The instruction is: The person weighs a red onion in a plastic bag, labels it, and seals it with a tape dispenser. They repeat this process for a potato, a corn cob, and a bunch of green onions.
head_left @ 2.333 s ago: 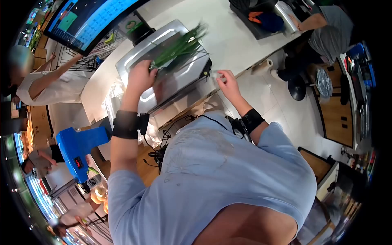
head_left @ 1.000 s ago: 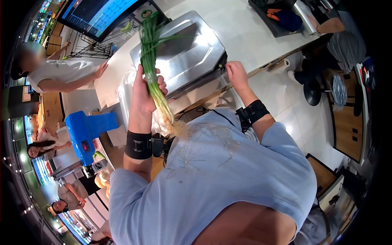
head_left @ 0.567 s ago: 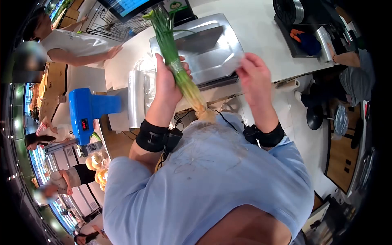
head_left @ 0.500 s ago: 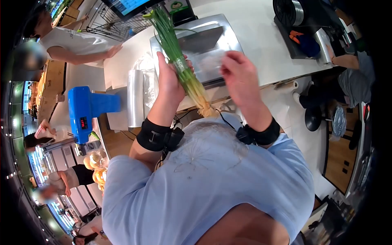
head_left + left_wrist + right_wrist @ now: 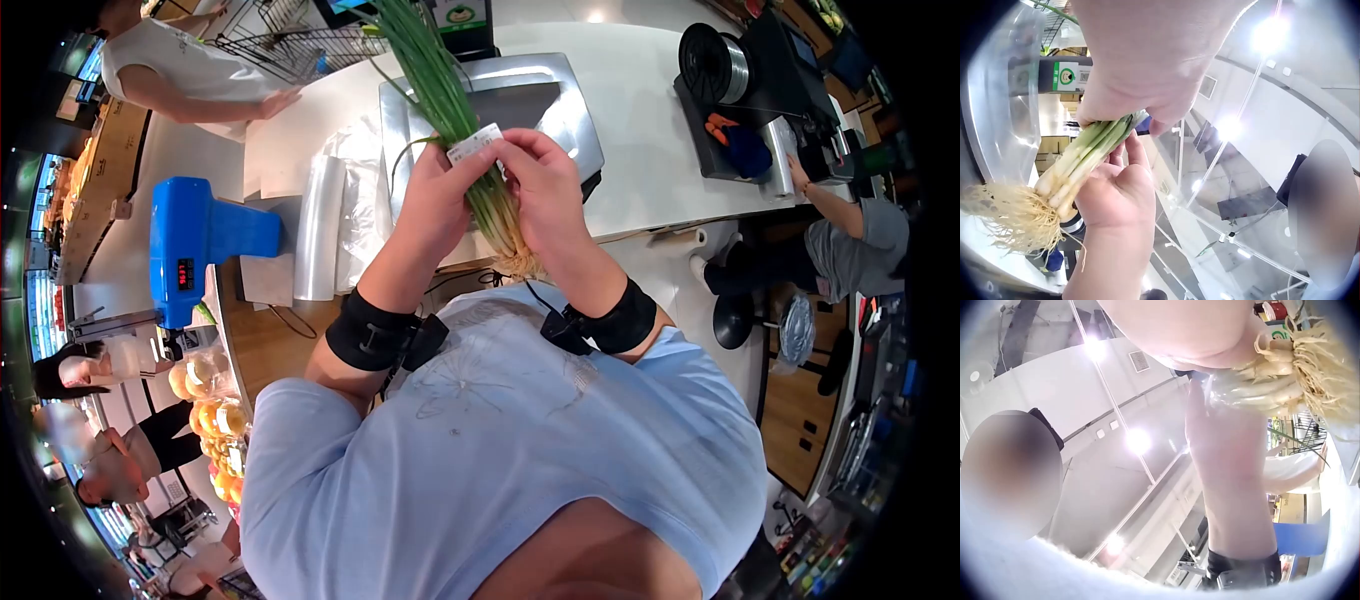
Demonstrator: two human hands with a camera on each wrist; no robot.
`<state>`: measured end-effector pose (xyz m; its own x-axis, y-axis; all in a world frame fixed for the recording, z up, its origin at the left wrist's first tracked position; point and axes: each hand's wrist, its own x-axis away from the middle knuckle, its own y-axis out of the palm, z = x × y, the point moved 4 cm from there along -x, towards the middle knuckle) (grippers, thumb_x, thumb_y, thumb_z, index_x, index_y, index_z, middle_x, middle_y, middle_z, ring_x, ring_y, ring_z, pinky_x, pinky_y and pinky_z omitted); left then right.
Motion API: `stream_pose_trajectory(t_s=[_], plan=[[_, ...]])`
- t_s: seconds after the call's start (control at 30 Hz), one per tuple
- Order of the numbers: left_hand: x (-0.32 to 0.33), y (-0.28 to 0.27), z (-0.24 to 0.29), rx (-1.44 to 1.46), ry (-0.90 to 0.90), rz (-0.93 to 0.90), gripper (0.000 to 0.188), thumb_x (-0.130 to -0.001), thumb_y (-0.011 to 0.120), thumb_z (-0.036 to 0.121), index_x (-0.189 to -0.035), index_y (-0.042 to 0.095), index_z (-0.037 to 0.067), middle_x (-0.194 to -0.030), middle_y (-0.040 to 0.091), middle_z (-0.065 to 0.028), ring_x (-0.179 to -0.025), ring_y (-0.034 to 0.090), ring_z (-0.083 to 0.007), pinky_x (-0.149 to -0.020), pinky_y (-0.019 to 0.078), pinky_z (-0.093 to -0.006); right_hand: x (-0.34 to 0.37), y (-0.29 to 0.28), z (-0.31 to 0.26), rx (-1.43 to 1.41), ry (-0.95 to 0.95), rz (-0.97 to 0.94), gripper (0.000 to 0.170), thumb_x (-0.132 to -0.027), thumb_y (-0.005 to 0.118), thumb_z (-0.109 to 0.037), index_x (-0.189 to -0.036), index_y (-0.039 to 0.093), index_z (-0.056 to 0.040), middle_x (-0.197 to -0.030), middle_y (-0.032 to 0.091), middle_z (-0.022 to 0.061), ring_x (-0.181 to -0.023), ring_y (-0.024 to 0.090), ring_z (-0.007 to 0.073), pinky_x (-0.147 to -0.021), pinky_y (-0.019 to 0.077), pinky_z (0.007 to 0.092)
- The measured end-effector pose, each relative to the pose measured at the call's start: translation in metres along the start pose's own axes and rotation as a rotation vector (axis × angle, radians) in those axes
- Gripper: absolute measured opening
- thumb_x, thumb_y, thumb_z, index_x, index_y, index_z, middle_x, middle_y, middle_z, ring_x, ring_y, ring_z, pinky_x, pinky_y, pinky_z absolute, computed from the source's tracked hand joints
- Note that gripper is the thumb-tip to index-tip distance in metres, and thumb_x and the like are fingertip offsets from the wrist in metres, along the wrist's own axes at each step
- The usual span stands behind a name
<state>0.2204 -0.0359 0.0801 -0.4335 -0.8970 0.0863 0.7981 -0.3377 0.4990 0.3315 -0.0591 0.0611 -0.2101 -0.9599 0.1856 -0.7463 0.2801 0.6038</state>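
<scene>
A bunch of scallions [image 5: 435,85] lies slantwise between both hands in the head view, green tops away and pale rooted ends toward the shirt. My left hand [image 5: 430,200] grips it around the middle, thumb laid across the front. A white printed label [image 5: 474,143] sits against the stalks at the thumbs. My right hand [image 5: 548,185] pinches at the label's right edge, its thumb tip close to the left thumb. Stringy roots [image 5: 1016,215] hang from the bunch in the left wrist view. The right wrist view shows the white stalk ends [image 5: 1254,390] below my right hand [image 5: 1191,328].
A steel weighing scale [image 5: 575,130] stands on the white counter [image 5: 640,90] behind the hands. Left are a roll of clear plastic [image 5: 318,228] and a blue device [image 5: 190,250]. A wrapping machine [image 5: 760,80] stands at right. People stand at both sides.
The left hand lifted the scallions off the scale and turned them roots toward the body. The right hand came from the scale's front edge to the bunch, where the label now shows.
</scene>
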Motion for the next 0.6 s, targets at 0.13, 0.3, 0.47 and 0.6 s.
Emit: stream_pose_trajectory(t_s=[0.13,0.3,0.47,0.6], plan=[[0.0,-0.002,0.006,0.088,0.047,0.004,0.027,-0.092,0.053,0.008,-0.116,0.046,-0.002,-0.105,0.057,-0.0112,-0.087,0.061,-0.0189,-0.072,0.0534,-0.0323,-0.002,0.003,0.002,0.016,-0.071,-0.023,0.017,-0.086,0.064,-0.007,-0.099,0.057,0.0003,-0.087,0.059,0.0032,-0.078,0.055,0.0078,-0.07,0.0456,0.021],[0.001,0.0,0.012,0.156,0.042,-0.011,0.032,-0.095,0.048,0.011,-0.124,0.045,-0.002,-0.113,0.055,-0.0115,-0.098,0.058,-0.0193,-0.085,0.0494,-0.0334,-0.006,0.011,0.002,0.022,-0.096,-0.042,0.021,-0.086,0.065,-0.009,-0.101,0.054,-0.0004,-0.091,0.058,0.0039,-0.081,0.054,0.0075,-0.072,0.0459,0.0203],[0.001,-0.003,0.015,0.127,0.039,-0.089,0.043,-0.096,0.039,0.015,-0.136,0.035,-0.003,-0.137,0.042,-0.0138,-0.119,0.048,-0.0237,-0.1,0.0405,-0.0363,-0.018,0.01,0.013,-0.058,0.114,-0.101,0.03,-0.089,0.063,-0.018,-0.11,0.047,-0.0045,-0.098,0.055,0.0036,-0.088,0.053,0.0098,-0.074,0.047,0.0239],[-0.002,-0.012,0.015,0.225,0.007,-0.085,0.047,-0.095,0.038,0.018,-0.137,0.033,-0.005,-0.138,0.041,-0.0138,-0.119,0.049,-0.0261,-0.099,0.0411,-0.038,-0.023,0.014,0.017,-0.151,0.167,-0.174,0.034,-0.09,0.062,-0.021,-0.114,0.044,-0.0067,-0.097,0.055,0.0041,-0.089,0.054,0.0115,-0.073,0.0481,0.0271]])
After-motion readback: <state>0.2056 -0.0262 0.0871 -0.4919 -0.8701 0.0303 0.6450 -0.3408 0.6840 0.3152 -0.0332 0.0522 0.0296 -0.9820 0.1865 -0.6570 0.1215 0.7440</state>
